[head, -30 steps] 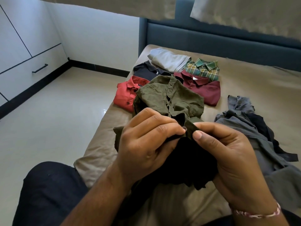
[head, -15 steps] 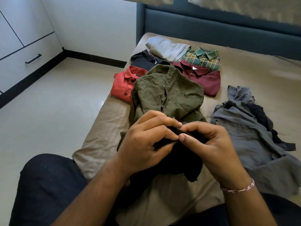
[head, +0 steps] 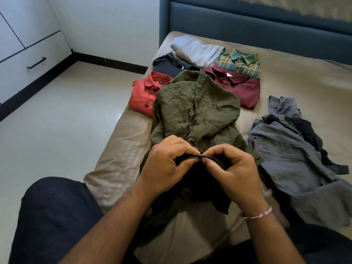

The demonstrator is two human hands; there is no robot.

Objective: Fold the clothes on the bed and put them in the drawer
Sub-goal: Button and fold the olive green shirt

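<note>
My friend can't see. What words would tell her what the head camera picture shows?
Two hands, the left hand and right hand, pinch the front edge of a crumpled olive green shirt lying on a bed. Beyond it lie folded shirts, red, maroon and plaid; an unfolded grey pile lies to the right.

Single view, head-worn, wide-angle. Looks forward and down from above a seated person's lap, along the bed toward the padded headboard. Closest: left hand and right hand, low centre, over a green shirt. Farther: folded shirts near the headboard. Left edge: floor and drawer front. No second view for overlap.
</note>
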